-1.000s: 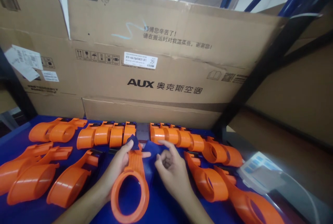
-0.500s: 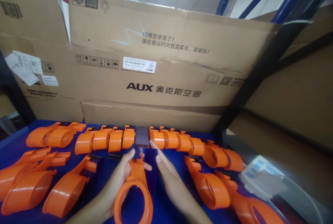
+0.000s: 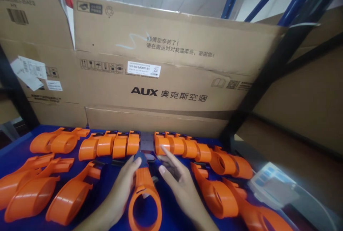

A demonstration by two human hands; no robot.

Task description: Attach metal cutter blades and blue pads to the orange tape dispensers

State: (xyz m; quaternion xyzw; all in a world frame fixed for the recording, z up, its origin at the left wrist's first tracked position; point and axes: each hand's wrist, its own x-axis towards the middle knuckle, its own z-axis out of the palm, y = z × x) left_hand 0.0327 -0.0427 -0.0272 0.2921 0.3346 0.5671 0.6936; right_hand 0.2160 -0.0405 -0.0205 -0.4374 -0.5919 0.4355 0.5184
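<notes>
An orange tape dispenser (image 3: 146,188) with a round ring and a dark blue end is held in my left hand (image 3: 128,177). My left thumb presses on its dark blue end, and the other fingers are mostly hidden behind it. To the right of the dispenser, my right hand (image 3: 177,177) has its thumb and fingers apart, with nothing visible gripped. Its fingertips are close to a dark edge near the dispenser's top, and I cannot tell whether they touch it. Beyond both hands lies a dark grey flat object (image 3: 147,141) between two rows of similar dispensers.
More orange dispensers lie left (image 3: 70,198) and right (image 3: 218,197) of my hands on the blue surface (image 3: 105,188). A cardboard panel (image 3: 166,77) stands behind them. At the right are a white device (image 3: 273,184) and a dark slanted post (image 3: 265,70).
The dispenser has turned in my left hand and its ring has shifted slightly right. My right hand has gone from flat and upright beside it to curled with fingers apart.
</notes>
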